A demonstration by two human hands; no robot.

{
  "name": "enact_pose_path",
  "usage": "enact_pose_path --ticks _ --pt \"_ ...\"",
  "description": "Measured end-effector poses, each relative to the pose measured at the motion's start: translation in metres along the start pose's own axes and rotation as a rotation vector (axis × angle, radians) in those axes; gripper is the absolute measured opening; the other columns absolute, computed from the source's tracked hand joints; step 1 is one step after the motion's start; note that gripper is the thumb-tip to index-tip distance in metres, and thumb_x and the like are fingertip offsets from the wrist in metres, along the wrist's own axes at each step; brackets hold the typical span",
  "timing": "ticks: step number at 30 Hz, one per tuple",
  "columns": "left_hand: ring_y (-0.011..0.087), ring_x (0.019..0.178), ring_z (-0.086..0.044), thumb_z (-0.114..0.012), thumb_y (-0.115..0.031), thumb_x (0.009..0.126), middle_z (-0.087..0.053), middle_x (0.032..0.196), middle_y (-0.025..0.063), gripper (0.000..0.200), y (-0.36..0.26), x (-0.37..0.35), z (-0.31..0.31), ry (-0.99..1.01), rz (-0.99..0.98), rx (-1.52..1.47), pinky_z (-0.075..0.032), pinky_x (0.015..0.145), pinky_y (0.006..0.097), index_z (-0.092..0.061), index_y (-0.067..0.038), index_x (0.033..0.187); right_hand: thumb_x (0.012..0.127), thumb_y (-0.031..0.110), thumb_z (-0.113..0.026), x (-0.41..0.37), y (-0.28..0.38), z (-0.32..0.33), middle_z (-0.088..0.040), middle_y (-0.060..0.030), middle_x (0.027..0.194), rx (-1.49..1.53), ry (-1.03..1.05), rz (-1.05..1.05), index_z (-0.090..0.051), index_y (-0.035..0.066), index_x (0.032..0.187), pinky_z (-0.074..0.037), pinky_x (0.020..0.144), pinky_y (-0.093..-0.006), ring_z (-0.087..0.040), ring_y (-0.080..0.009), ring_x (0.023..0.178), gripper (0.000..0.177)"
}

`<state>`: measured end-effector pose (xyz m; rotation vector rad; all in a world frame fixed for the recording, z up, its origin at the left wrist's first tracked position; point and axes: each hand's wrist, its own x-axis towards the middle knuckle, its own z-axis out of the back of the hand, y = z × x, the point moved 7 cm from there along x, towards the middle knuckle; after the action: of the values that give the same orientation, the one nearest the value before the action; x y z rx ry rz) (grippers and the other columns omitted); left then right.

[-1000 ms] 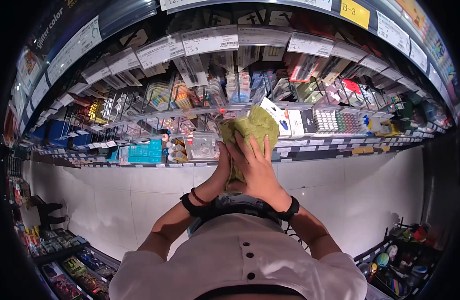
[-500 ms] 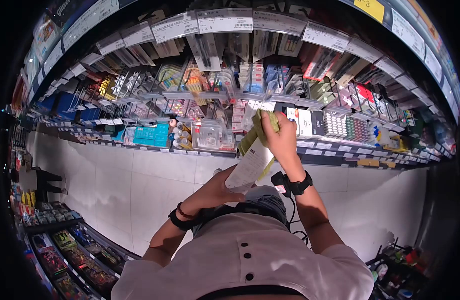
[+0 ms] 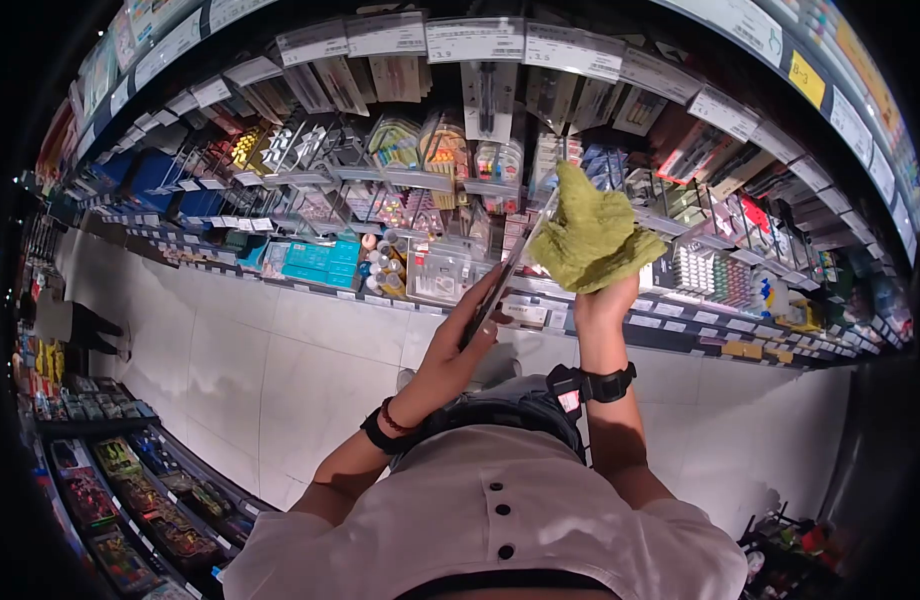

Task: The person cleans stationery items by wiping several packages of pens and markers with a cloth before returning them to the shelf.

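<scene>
one crumpled green cloth (image 3: pixel 592 238) clenched in right fingers (image 3: pixel 608 296); left fingers (image 3: pixel 477 330) grip packet (image 3: pixel 512 268)

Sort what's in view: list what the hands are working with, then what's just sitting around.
In hand:
- green cloth, gripped by the right hand
- flat packet, seen edge-on, held by the left hand

Just sitting around:
- price labels
- hanging pen packs
- blue boxes
- clear plastic boxes

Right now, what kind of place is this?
Probably a stationery shop aisle: price labels line the shelf edges and pen packs hang on hooks. The right hand holds a green cloth, the left hand a flat pack.
</scene>
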<state>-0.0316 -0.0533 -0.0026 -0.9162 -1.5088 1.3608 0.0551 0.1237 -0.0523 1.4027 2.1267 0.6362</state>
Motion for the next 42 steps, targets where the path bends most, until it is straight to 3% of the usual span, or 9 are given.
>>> enact_pose_path --ticks 4,12,16,20,24,30,31,35,42 --pt "0.0395 0.121 -0.022 -0.046 -0.006 0.075 -0.015 0.134 0.0257 0.068 -0.022 -0.006 0.032 -0.146 -0.189 0.728 -0.021 0.100 0.0402 -0.015 -0.003 0.135 0.093 0.032 -0.034 -0.091 -0.074 -0.071 -0.049 -0.0103 0.114 -0.266 0.200 -0.132 -0.041 0.001 0.119 -0.037 0.088 -0.0293 -0.049 -0.0170 0.101 0.042" --pt "0.0380 0.128 -0.015 -0.053 -0.016 0.079 -0.007 0.140 0.0222 0.071 -0.025 -0.064 0.124 0.125 -0.192 0.301 -0.017 0.103 0.0398 -0.012 -0.002 0.136 0.094 0.021 -0.031 -0.113 -0.111 -0.121 -0.056 -0.0064 0.084 -0.876 0.165 0.281 -0.043 -0.004 0.119 -0.040 0.064 -0.0226 -0.048 -0.0083 0.071 0.037" --pt "0.0267 0.125 -0.026 -0.054 -0.018 0.082 -0.025 0.136 0.0187 0.063 -0.005 -0.081 0.192 -0.411 -0.047 0.017 -0.024 0.100 0.0378 -0.021 0.000 0.133 0.094 0.018 -0.032 -0.135 -0.144 -0.127 -0.056 -0.0046 0.080 -0.981 0.126 0.231 -0.045 -0.003 0.118 -0.039 0.058 -0.0226 -0.045 -0.0082 0.064 0.034" --pt "0.0144 0.109 -0.040 -0.049 -0.024 0.088 -0.045 0.118 0.0102 0.049 0.013 -0.084 0.186 -0.039 0.184 -0.359 -0.032 0.093 0.0277 -0.033 0.001 0.127 0.093 0.018 -0.036 -0.174 -0.189 -0.135 -0.057 -0.0098 0.091 -0.833 0.175 0.142 -0.047 -0.004 0.115 -0.041 0.070 -0.0249 -0.050 -0.0116 0.078 0.033" --pt "0.0051 0.075 -0.047 -0.039 -0.029 0.093 -0.055 0.083 0.0009 0.032 0.004 -0.088 0.205 -0.303 0.087 -0.453 -0.039 0.067 0.0207 -0.053 0.000 0.099 0.091 0.019 -0.038 -0.207 -0.192 -0.156 -0.057 -0.0133 0.098 -0.809 0.234 0.241 -0.043 -0.005 0.116 -0.040 0.078 -0.0280 -0.052 -0.0150 0.088 0.035" --pt "0.0034 0.054 -0.028 -0.035 -0.028 0.094 -0.033 0.056 -0.0068 0.037 0.007 -0.090 0.244 -0.474 -0.109 -0.184 -0.026 0.048 0.0225 -0.039 -0.004 0.066 0.087 0.019 -0.043 -0.237 -0.198 -0.175 -0.058 -0.0212 0.081 -1.080 0.407 0.303 -0.038 -0.006 0.111 -0.046 0.063 -0.0358 -0.060 -0.0335 0.072 0.034" --pt "0.0050 0.077 -0.046 -0.035 -0.026 0.094 -0.053 0.086 0.0016 0.031 0.009 -0.094 0.246 -0.371 -0.046 -0.159 -0.040 0.068 0.0215 -0.051 0.000 0.093 0.087 0.018 -0.043 -0.239 -0.200 -0.174 -0.058 -0.0220 0.080 -1.104 0.402 0.343 -0.038 -0.006 0.111 -0.046 0.062 -0.0369 -0.059 -0.0359 0.071 0.034" --pt "0.0094 0.095 -0.045 -0.035 -0.024 0.094 -0.048 0.106 0.0047 0.032 -0.005 -0.097 0.248 -0.368 -0.134 -0.248 -0.037 0.084 0.0255 -0.041 -0.001 0.116 0.086 0.015 -0.042 -0.236 -0.213 -0.167 -0.056 -0.0231 0.066 -1.247 0.341 0.337 -0.043 -0.008 0.106 -0.044 0.056 -0.0408 -0.058 -0.0384 0.064 0.030" --pt "0.0288 0.110 -0.047 -0.033 -0.028 0.093 -0.045 0.118 0.0125 0.042 -0.018 -0.070 0.256 -0.087 0.157 -0.922 -0.042 0.090 0.0395 -0.023 -0.012 0.131 0.088 0.023 -0.043 -0.225 -0.223 -0.150 -0.055 -0.0152 0.061 -1.094 0.424 0.126 -0.052 -0.004 0.099 -0.043 0.054 -0.0322 -0.054 -0.0195 0.054 0.030"
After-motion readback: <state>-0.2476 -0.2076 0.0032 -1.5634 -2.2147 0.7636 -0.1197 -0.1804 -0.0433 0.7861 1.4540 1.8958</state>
